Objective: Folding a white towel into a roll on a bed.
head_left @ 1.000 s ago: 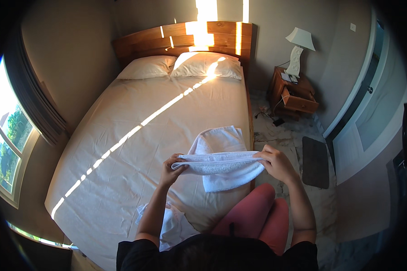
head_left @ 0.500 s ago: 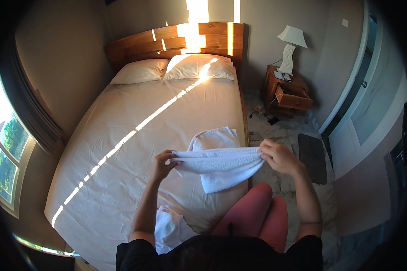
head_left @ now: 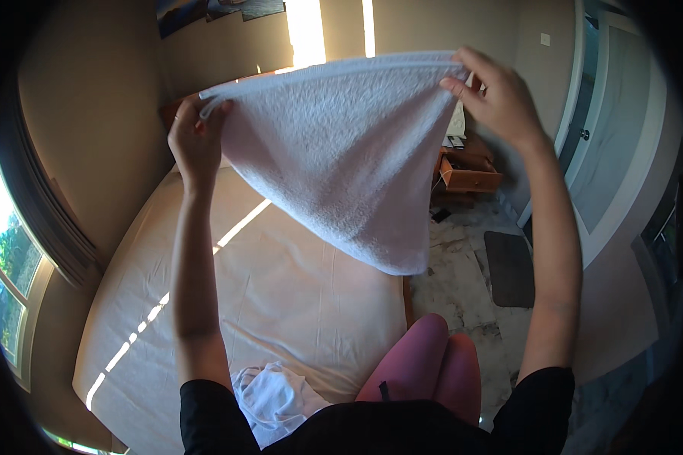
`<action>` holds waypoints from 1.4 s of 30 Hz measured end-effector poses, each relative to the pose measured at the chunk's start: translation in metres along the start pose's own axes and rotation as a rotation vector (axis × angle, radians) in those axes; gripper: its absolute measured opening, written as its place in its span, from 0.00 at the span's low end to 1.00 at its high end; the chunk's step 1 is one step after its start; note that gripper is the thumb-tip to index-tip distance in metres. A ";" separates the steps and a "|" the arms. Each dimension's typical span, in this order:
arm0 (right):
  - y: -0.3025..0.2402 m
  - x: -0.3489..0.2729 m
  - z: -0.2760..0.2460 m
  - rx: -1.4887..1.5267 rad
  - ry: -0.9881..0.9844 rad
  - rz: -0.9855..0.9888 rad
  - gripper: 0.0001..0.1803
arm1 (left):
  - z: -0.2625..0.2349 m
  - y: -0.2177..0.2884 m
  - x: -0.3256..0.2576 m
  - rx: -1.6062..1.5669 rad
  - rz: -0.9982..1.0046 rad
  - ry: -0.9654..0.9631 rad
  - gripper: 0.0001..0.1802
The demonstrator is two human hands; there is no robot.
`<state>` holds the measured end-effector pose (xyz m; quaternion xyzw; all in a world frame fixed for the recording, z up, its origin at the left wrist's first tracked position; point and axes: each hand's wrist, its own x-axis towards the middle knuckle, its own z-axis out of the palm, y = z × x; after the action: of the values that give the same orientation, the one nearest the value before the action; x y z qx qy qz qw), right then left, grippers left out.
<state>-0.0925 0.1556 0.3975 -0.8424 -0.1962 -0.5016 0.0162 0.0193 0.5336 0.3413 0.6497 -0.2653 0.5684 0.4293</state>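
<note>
The left hand (head_left: 196, 140) and the right hand (head_left: 495, 98) each pinch one top corner of a white towel (head_left: 349, 155), both raised high and well apart. Its top edge runs taut from side to side between them, equally near each. The cloth hangs to a point above the bed (head_left: 281, 296), where crumpled white cloth (head_left: 273, 394) lies near the person's body.

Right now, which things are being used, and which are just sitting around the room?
In use:
white towel, held up spread out
left hand and right hand, each gripping a top corner

Just sitting there:
crumpled white cloth on the bed
wooden nightstand
dark floor mat
window
</note>
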 end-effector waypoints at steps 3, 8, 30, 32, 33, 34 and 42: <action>0.017 0.012 -0.020 -0.050 0.137 -0.090 0.17 | -0.001 0.018 0.020 -0.097 0.075 0.037 0.11; 0.008 0.022 -0.036 0.122 0.157 -0.108 0.11 | -0.006 0.038 0.041 -0.296 0.058 0.112 0.11; 0.006 0.024 0.122 0.787 0.224 0.194 0.07 | 0.010 -0.052 0.026 -0.283 -0.117 0.050 0.13; -0.005 -0.013 0.116 0.790 0.011 0.216 0.07 | -0.017 -0.044 -0.017 -0.267 -0.177 -0.069 0.17; -0.013 -0.037 0.115 0.727 -0.074 0.177 0.07 | -0.035 -0.034 -0.045 -0.271 -0.226 -0.156 0.19; -0.023 -0.064 0.112 0.659 -0.154 0.137 0.07 | -0.055 -0.038 -0.077 -0.092 -0.161 -0.305 0.22; -0.086 -0.361 0.220 0.777 -0.647 0.304 0.14 | -0.115 -0.043 -0.395 0.007 -0.693 -1.133 0.10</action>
<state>-0.0890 0.1704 -0.0341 -0.9050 -0.2385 -0.0981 0.3384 -0.0872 0.5968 -0.0534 0.8972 -0.2240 -0.0313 0.3792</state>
